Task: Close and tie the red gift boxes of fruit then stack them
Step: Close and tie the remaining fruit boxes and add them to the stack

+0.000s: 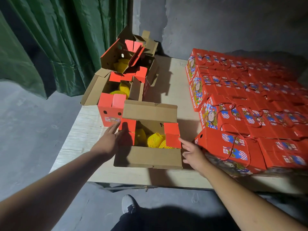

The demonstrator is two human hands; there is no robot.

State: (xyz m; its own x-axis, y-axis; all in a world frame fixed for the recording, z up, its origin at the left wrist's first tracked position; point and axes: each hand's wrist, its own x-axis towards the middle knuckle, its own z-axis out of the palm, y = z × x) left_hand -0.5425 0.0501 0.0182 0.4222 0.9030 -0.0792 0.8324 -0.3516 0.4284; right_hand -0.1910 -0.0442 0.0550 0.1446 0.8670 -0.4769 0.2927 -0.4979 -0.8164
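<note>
open box (148, 157) of netted fruit (154, 139) near table (93, 130) front edge | left hand (109, 141) released, fingers spread at box's left flap | right hand (193, 153) released, beside right flap | tied boxes (250, 100) packed right of box | bare strip behind it

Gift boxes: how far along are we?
Done: many closed, tied boxes stacked at right. In hand: the nearest open box, left hand and right hand open at its side flaps, yellow-netted fruit showing. Left: two more open boxes behind.
</note>
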